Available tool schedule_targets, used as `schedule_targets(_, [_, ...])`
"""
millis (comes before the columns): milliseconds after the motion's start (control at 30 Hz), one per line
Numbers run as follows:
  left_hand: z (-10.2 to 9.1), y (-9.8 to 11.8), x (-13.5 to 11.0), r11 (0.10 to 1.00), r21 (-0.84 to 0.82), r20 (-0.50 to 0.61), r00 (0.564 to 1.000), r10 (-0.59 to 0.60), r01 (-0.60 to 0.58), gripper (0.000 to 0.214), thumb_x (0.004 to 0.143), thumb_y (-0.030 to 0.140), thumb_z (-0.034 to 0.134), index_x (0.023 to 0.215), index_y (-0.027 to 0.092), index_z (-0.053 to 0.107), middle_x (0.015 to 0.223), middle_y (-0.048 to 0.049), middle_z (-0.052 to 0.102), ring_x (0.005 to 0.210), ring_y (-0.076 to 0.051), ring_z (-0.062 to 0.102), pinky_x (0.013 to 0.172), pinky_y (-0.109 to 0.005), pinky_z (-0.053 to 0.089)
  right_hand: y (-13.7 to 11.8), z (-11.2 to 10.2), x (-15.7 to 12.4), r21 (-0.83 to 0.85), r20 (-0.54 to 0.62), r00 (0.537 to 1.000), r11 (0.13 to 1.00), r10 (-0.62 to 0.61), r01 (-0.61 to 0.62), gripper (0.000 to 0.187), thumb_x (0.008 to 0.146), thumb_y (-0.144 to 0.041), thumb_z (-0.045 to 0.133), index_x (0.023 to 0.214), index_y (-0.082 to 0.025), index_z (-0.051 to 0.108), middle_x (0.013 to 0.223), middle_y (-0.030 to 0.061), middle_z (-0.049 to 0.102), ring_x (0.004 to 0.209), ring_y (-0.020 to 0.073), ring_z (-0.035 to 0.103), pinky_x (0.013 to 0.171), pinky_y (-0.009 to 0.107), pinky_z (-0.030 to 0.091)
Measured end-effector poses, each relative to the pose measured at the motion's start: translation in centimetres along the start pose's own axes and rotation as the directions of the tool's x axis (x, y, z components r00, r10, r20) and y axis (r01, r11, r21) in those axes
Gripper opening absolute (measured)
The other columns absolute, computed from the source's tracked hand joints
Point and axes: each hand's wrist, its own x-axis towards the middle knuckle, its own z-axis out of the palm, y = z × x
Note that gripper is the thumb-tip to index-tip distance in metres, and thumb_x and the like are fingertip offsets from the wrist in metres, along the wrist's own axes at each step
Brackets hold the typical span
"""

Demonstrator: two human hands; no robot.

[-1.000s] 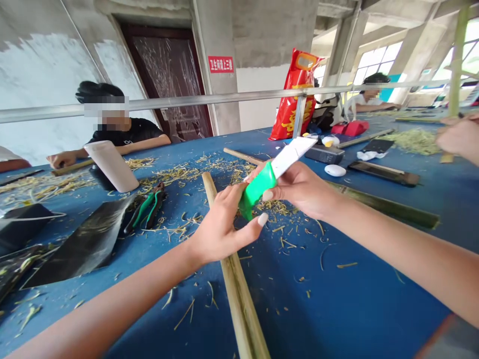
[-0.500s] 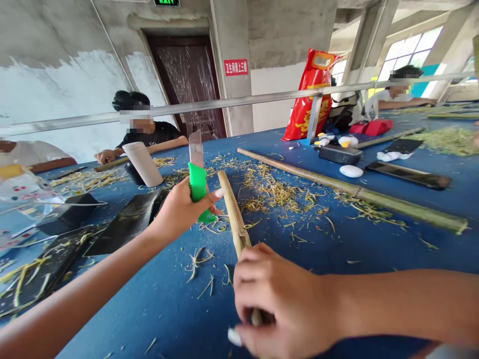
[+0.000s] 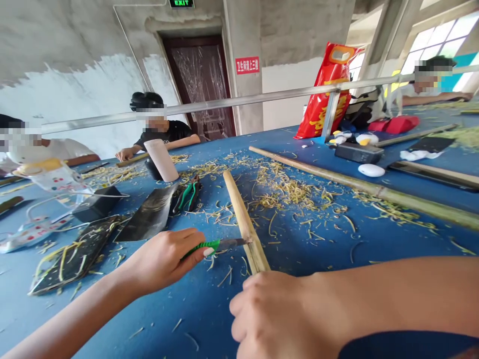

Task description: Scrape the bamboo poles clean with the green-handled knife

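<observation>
My left hand is closed around the green handle of a utility knife. The knife's blade points right, and its tip touches a bamboo stick at a joint. Lower on that stick, my right hand wraps round it, hiding its near end. The stick slants away from me over the blue table. Beyond it, curly shavings are scattered. Left of the stick lie pliers with green and black handles.
A longer bamboo pole lies to the right. On the left are a dark sheet, a black box and a pale cylinder. A metal rail crosses behind, near a red bag. Other people sit across the table.
My left hand has turned the knife from upright to pointing right and brought it down to the stick's joint. My right hand still grips the stick. The view has shifted left.
</observation>
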Motion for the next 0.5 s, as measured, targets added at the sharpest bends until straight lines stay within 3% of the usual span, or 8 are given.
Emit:
schedule_targets(100, [-0.1,-0.2,0.2,0.993,0.117,-0.059,0.998,0.023,-0.016,0.033,0.09,0.036,0.034,0.071,0.018,0.053,0.06,0.002,0.05,0.048,-0.008,0.047,0.046,-0.021,0.032,0.1,-0.3,0.5,0.02,0.066,0.998,1.0,-0.015,0.014,0.017,0.072,-0.02,0.054,0.056,-0.02,0.049,0.053,-0.0011,0.051,0.052,0.0147,0.04,0.042,0.027,0.021])
schedule_targets(233, [0.2,-0.4,0.4,0.969,0.248,-0.151,0.987,0.049,-0.01,0.033,0.089,0.039,0.035,0.068,0.019,0.051,0.056,0.0023,0.049,0.044,-0.009,0.046,0.043,-0.023,0.028,0.2,0.5,0.3,-0.005,-0.081,0.997,1.0,0.003,-0.003,0.011,0.074,-0.021,0.052,0.063,-0.019,0.051,0.059,0.0007,0.054,0.054,0.015,0.041,0.044,0.027,0.025])
schedule_targets(367, [0.6,-0.3,0.5,0.967,0.255,-0.185,0.982,0.044,0.005,0.031,0.088,0.039,0.038,0.069,0.019,0.051,0.054,0.0027,0.048,0.044,-0.009,0.046,0.042,-0.023,0.028,0.5,2.2,0.0,-0.006,-0.233,0.972,1.0,-0.025,0.024,0.016,0.078,-0.026,0.049,0.063,-0.019,0.049,0.069,0.0024,0.057,0.062,0.0154,0.046,0.048,0.027,0.03])
schedule_targets(500, [0.5,0.1,0.4,0.955,0.298,-0.171,0.983,0.061,-0.008,0.033,0.089,0.04,0.037,0.067,0.019,0.049,0.053,0.0023,0.047,0.044,-0.009,0.045,0.043,-0.024,0.028,0.7,2.6,0.1,0.091,-0.235,0.966,0.986,-0.111,0.136,0.013,0.077,-0.026,0.049,0.065,-0.021,0.049,0.067,0.0001,0.058,0.063,0.0143,0.049,0.045,0.027,0.028])
